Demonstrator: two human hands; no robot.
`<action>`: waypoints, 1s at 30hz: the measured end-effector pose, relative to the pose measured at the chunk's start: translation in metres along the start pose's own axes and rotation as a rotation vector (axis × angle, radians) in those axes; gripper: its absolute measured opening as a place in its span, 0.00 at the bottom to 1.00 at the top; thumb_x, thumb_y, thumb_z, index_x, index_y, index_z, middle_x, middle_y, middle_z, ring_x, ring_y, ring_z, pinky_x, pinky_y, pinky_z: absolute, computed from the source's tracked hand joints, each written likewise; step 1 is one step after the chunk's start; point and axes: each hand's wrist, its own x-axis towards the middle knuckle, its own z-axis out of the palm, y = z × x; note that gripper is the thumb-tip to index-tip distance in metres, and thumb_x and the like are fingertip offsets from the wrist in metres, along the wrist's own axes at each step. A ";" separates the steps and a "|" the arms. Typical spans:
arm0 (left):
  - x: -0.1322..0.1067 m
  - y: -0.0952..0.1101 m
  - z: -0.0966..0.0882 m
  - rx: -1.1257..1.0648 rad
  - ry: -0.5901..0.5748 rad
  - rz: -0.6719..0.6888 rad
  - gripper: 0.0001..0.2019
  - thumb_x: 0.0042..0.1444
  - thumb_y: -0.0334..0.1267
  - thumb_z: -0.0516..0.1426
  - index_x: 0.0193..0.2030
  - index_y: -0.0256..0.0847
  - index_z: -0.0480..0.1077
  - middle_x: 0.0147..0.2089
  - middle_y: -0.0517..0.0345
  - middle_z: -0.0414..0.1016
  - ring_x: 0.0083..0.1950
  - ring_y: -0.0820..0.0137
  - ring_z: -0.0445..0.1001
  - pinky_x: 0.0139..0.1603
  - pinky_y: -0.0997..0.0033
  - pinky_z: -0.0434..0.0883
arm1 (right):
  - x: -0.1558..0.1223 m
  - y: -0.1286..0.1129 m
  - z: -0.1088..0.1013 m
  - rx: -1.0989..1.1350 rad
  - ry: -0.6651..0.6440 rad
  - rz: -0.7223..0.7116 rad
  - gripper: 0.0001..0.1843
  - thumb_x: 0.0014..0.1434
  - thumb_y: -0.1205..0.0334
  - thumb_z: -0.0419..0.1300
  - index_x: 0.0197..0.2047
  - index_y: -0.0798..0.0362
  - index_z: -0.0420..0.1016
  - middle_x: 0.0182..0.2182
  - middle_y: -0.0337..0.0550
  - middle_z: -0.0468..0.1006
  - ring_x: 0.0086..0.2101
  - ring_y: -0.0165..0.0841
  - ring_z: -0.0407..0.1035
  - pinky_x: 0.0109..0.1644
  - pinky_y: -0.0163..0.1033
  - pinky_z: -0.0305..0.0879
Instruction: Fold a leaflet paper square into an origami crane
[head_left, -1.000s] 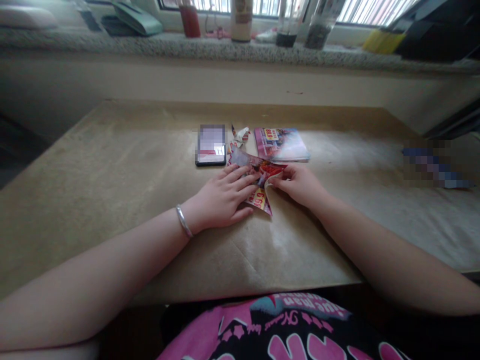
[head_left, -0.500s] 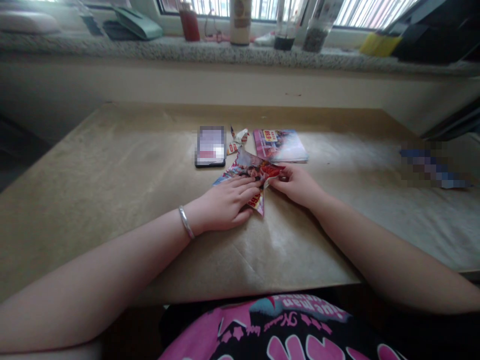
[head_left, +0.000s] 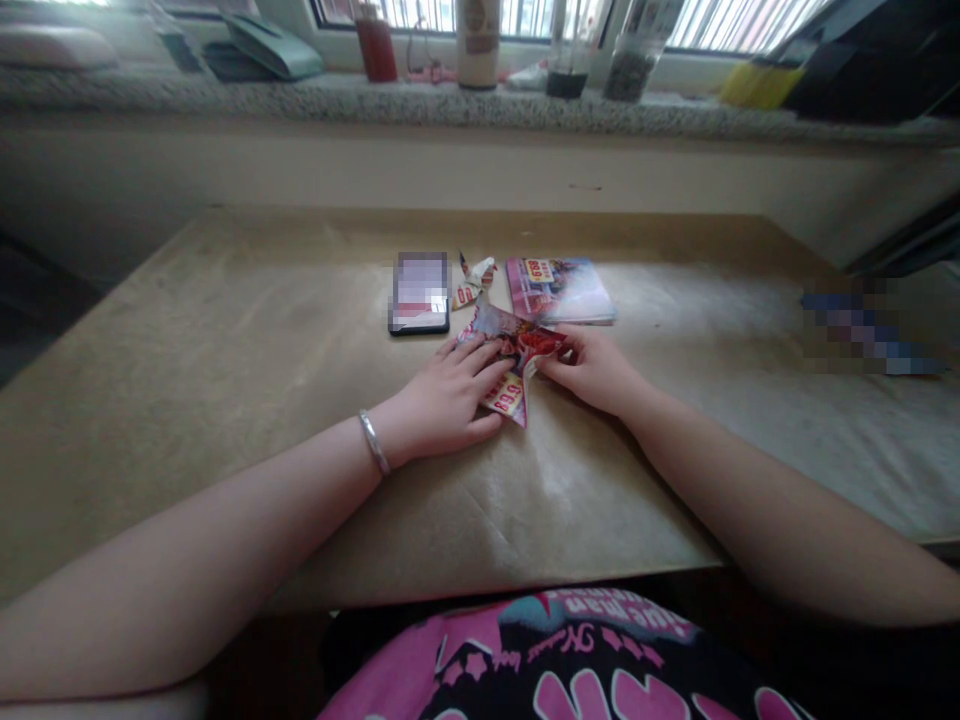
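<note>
A folded sheet of colourful printed paper (head_left: 517, 343) lies on the table with several pointed corners; red digits show on its near flap. My left hand (head_left: 457, 395) rests flat across its left part, fingers spread, covering some of the print. At the paper's right corner, my right hand (head_left: 589, 368) pinches the edge between thumb and fingers. Just beyond stands a small folded paper figure (head_left: 474, 280), printed in white, red and yellow. A flat stack of printed sheets or a booklet (head_left: 561, 292) lies to its right.
Left of the paper figure is a phone-like device (head_left: 419, 292) with a blurred screen. A blurred blue item (head_left: 870, 333) lies at the table's right side. Bottles, a red container (head_left: 376, 50) and a yellow object (head_left: 761, 82) line the stone windowsill (head_left: 420, 105) behind the table (head_left: 247, 400).
My left fingers have drawn back a little to the left, uncovering more of the red digits on the near flap. My right hand keeps its pinch on the corner.
</note>
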 end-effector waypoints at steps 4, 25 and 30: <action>0.000 -0.001 0.001 -0.039 0.051 -0.005 0.28 0.57 0.47 0.55 0.61 0.33 0.63 0.65 0.39 0.63 0.67 0.49 0.60 0.69 0.46 0.57 | -0.003 -0.003 0.001 -0.008 -0.022 -0.007 0.07 0.49 0.63 0.57 0.32 0.55 0.72 0.26 0.39 0.74 0.25 0.29 0.63 0.29 0.35 0.59; -0.002 -0.017 0.010 -0.112 0.500 0.015 0.51 0.49 0.51 0.65 0.71 0.40 0.39 0.64 0.40 0.63 0.69 0.50 0.57 0.72 0.41 0.47 | -0.017 -0.019 -0.001 -0.245 0.030 -0.277 0.05 0.58 0.64 0.56 0.34 0.50 0.74 0.37 0.43 0.82 0.34 0.33 0.74 0.38 0.38 0.69; -0.003 -0.017 0.004 -0.079 0.455 0.062 0.51 0.48 0.55 0.65 0.71 0.40 0.42 0.63 0.42 0.64 0.65 0.55 0.64 0.73 0.43 0.42 | -0.018 -0.025 0.002 -0.194 0.016 -0.296 0.05 0.57 0.66 0.55 0.31 0.50 0.70 0.41 0.42 0.82 0.35 0.31 0.74 0.36 0.37 0.69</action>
